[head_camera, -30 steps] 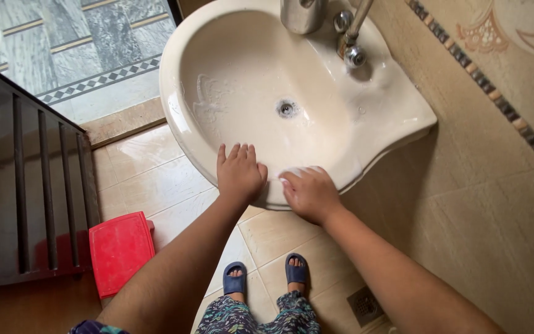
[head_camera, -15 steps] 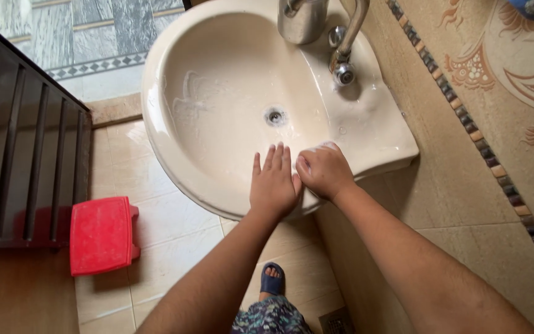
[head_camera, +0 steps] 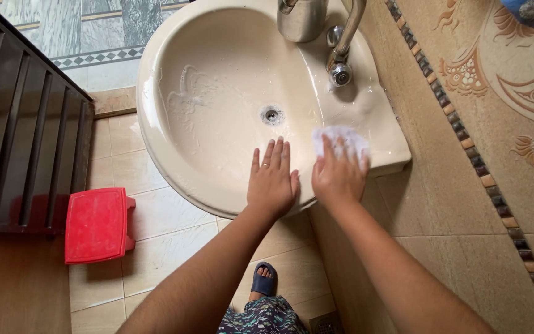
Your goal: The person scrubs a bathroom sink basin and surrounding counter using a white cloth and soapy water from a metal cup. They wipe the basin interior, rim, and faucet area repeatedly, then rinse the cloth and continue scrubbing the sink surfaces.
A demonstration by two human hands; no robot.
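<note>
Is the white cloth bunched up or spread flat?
Spread flat. The cloth lies open on the sink rim, and the right hand presses it with fingers stretched out.

The right hand point(head_camera: 339, 176) covers most of what seems a white cloth point(head_camera: 341, 139).

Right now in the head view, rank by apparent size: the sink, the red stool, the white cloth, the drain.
1. sink
2. red stool, though it sits lower, farther from the camera
3. white cloth, partly under the right hand
4. drain
</note>
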